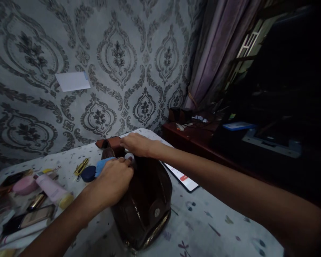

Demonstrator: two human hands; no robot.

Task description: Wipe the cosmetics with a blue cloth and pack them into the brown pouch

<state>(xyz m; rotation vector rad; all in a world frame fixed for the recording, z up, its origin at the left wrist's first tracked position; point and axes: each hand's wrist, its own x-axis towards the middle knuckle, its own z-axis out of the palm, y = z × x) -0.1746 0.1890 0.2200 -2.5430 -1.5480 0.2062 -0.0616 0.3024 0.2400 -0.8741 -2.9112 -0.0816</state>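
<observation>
A dark brown leather handbag (128,214) stands on the bedsheet-like cloth, its top open toward me. My left hand (115,178) is closed at the left rim of the bag, fingers curled over the opening. Beside those fingertips a small round whitish item (129,156) shows in the mouth of the bag. A light blue cloth (103,165) pokes out behind my left hand; whether the hand touches it, I cannot tell. At the far end, my right hand (139,144) bends its fingers around the bag's upper edge, by a brown flap (114,142). The bag's inside is dark.
Left of the bag lie a dark blue round container (88,174), a gold bottle (81,166), a pale tube (52,189), a pink round item (24,185) and several cosmetics. A tablet (186,180) lies to the right. Beyond stands a reddish-brown table (171,132) beside the patterned wall.
</observation>
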